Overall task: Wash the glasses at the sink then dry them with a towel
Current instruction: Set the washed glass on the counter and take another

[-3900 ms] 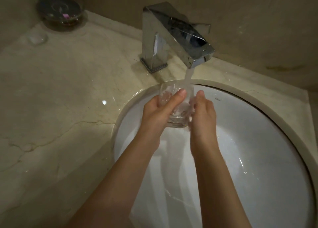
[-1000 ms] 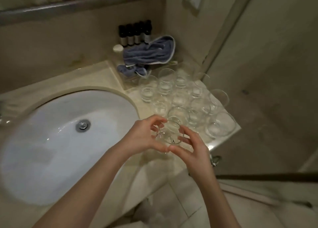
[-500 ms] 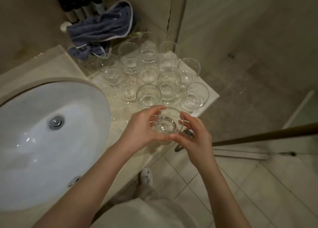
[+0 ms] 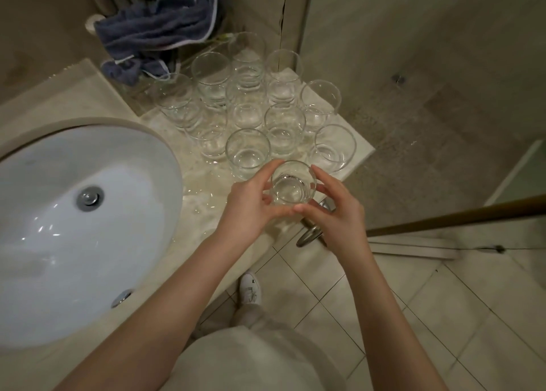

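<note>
Held glass: a clear tumbler (image 4: 293,186), upright, mouth up, gripped from both sides at the near edge of the marble counter (image 4: 88,95).
Left hand (image 4: 251,204): thumb and fingers curl round the tumbler's left wall.
Right hand (image 4: 334,213): fingers wrap the right wall, thumb at the near side.
Beyond the fingertips: a cluster of clear glasses (image 4: 254,110) stands upright on the wet counter, the closest just beside the tumbler.
Farther back: a blue towel (image 4: 159,27) lies heaped behind the cluster.
Left of the hands: white sink basin (image 4: 44,257).
</note>
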Tool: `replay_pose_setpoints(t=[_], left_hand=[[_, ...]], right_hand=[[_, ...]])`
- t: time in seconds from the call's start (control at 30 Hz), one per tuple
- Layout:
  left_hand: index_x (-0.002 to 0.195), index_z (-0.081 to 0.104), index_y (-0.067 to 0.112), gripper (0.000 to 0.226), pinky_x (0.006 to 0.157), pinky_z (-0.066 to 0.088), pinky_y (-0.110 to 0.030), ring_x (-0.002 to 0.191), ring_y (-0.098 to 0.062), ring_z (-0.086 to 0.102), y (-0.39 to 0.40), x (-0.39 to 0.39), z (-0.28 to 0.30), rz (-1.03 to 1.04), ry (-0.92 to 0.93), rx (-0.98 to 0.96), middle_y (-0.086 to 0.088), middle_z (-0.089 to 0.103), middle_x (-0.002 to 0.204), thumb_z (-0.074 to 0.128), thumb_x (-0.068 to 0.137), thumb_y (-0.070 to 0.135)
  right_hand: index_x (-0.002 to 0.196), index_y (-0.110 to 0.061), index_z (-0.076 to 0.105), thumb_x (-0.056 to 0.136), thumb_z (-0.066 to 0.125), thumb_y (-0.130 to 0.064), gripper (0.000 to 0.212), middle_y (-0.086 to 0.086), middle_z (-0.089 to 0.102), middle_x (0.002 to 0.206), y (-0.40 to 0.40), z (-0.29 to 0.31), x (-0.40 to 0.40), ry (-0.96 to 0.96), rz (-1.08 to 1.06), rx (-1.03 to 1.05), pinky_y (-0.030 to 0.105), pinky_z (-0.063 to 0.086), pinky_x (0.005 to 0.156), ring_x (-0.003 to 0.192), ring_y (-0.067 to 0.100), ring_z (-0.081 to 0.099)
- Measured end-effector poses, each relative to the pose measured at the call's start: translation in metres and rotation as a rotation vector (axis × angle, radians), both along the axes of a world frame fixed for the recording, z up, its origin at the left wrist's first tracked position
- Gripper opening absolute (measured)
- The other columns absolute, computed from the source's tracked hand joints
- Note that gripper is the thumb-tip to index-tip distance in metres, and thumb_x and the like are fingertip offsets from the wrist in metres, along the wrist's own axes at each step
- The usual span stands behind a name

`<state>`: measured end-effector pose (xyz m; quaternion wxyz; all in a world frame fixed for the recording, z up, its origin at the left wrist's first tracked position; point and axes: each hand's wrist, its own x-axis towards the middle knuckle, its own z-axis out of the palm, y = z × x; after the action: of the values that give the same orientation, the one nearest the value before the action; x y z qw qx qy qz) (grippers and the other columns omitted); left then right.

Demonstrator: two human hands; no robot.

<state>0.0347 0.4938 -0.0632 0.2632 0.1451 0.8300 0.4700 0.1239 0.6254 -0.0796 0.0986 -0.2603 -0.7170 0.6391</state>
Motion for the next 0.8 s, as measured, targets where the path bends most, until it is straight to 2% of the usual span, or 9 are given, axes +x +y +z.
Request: replay_pose_setpoints(t=[0.03, 0.13, 0.23, 0.3, 0.4, 0.47, 0.53, 0.7, 0.8], left_hand=[[0.138, 0.049, 0.034, 0.083, 0.077, 0.048, -0.007, 0.092, -0.024, 0.067, 0.001, 0.000, -0.001, -0.001, 0.009, -0.002, 0.000, 0.061, 0.093, 0.089, 0.066, 0.023], [0.141, 0.047, 0.031, 0.085, 0.088, 0.055, -0.034, 0.095, -0.031, 0.067, 0.004, 0.003, -0.003, 0.003, 0.035, -0.011, -0.013, 0.065, 0.096, 0.088, 0.067, 0.028], [0.146, 0.042, 0.025, 0.089, 0.094, 0.052, -0.043, 0.102, -0.028, 0.065, 0.009, 0.006, -0.006, 0.035, 0.036, -0.010, -0.014, 0.065, 0.102, 0.087, 0.069, 0.030], [0.147, 0.039, 0.023, 0.089, 0.095, 0.051, -0.044, 0.104, -0.029, 0.064, 0.009, 0.008, -0.007, 0.054, 0.033, -0.013, -0.016, 0.066, 0.109, 0.086, 0.071, 0.028], [0.147, 0.036, 0.022, 0.090, 0.098, 0.050, -0.042, 0.107, -0.028, 0.064, 0.003, 0.013, -0.005, 0.056, -0.003, 0.008, -0.016, 0.065, 0.116, 0.085, 0.072, 0.025], [0.144, 0.037, 0.018, 0.086, 0.098, 0.050, -0.040, 0.107, -0.025, 0.064, -0.008, 0.018, -0.004, 0.041, -0.060, -0.001, -0.014, 0.063, 0.120, 0.085, 0.073, 0.023], [0.135, 0.043, 0.014, 0.074, 0.095, 0.051, -0.038, 0.104, -0.023, 0.063, -0.024, 0.021, -0.005, 0.001, -0.089, -0.071, -0.013, 0.063, 0.119, 0.084, 0.073, 0.024], [0.123, 0.056, 0.018, 0.054, 0.090, 0.052, -0.037, 0.104, -0.021, 0.061, -0.100, 0.013, -0.003, -0.174, -0.057, -0.330, -0.008, 0.062, 0.118, 0.082, 0.076, 0.029], [0.126, 0.055, 0.023, 0.053, 0.090, 0.050, -0.039, 0.105, -0.024, 0.060, -0.158, 0.009, 0.004, -0.216, 0.006, -0.523, -0.007, 0.060, 0.121, 0.078, 0.079, 0.031]], right_hand=[[0.125, -0.037, 0.055, 0.072, 0.082, -0.005, 0.068, -0.017, 0.059, 0.119, 0.000, 0.000, 0.000, 0.002, -0.003, 0.001, 0.015, 0.051, 0.084, 0.117, 0.004, 0.056], [0.127, -0.034, 0.053, 0.074, 0.080, -0.004, 0.066, -0.018, 0.057, 0.123, 0.000, -0.002, -0.001, -0.002, -0.009, -0.019, 0.016, 0.050, 0.088, 0.118, -0.002, 0.054], [0.128, -0.035, 0.051, 0.078, 0.077, -0.004, 0.065, -0.023, 0.056, 0.124, -0.001, -0.001, -0.003, -0.019, -0.014, -0.031, 0.021, 0.049, 0.096, 0.120, -0.007, 0.051], [0.129, -0.032, 0.051, 0.079, 0.076, -0.003, 0.063, -0.022, 0.057, 0.124, -0.003, 0.000, -0.003, -0.031, -0.029, -0.038, 0.021, 0.048, 0.097, 0.121, -0.007, 0.051], [0.134, -0.020, 0.051, 0.082, 0.075, -0.011, 0.058, -0.008, 0.059, 0.129, -0.009, 0.000, -0.002, -0.106, -0.066, 0.041, 0.023, 0.049, 0.095, 0.119, 0.004, 0.056], [0.134, -0.014, 0.050, 0.082, 0.075, -0.016, 0.057, -0.001, 0.060, 0.128, -0.016, -0.003, 0.002, -0.220, -0.066, 0.120, 0.024, 0.050, 0.089, 0.108, 0.009, 0.061], [0.132, -0.010, 0.051, 0.082, 0.075, -0.015, 0.055, 0.003, 0.061, 0.121, -0.026, -0.004, 0.009, -0.355, -0.009, 0.199, 0.017, 0.047, 0.081, 0.098, 0.009, 0.060], [0.128, -0.008, 0.056, 0.082, 0.075, -0.009, 0.050, 0.009, 0.062, 0.117, -0.074, 0.007, 0.015, -0.502, 0.326, 0.442, 0.021, 0.045, 0.088, 0.103, 0.018, 0.059], [0.132, -0.009, 0.054, 0.084, 0.071, -0.008, 0.051, 0.012, 0.058, 0.125, -0.118, 0.020, -0.003, -0.458, 0.600, 0.649, 0.026, 0.042, 0.090, 0.113, 0.023, 0.056]])
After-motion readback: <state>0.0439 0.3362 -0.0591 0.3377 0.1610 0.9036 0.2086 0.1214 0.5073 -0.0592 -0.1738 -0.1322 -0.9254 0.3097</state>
